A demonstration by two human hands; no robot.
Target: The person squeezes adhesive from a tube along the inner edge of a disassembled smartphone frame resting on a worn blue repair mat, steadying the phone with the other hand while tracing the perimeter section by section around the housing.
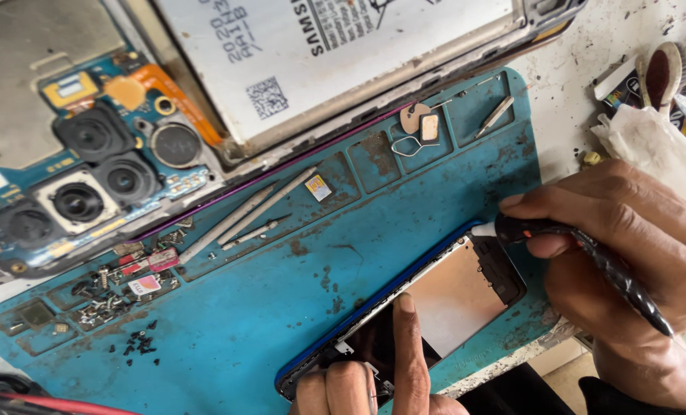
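Black-framed phone shell point(435, 296), opened, lies at the near edge of the blue rubber work mat point(281, 307). Left hand point(381, 369) pins it, forefinger flat. Right hand point(627, 261) closes round a black screwdriver point(589, 257), tip at the shell's far corner. Opened phone with white battery point(204, 100) sits at the mat's far edge.

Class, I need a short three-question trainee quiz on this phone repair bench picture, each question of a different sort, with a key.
1. True or false: the right hand holds a black pen-shaped tool whose white tip meets a corner of the phone frame.
2. What does the left hand do? A) lifts the teal mat B) presses a finger down on the phone frame C) picks up screws
3. Fill in: the opened phone with camera lenses lies at the mat's upper ____ side.

Key: 1 true; 2 B; 3 left. The teal mat also carries small screws in its lower left part.
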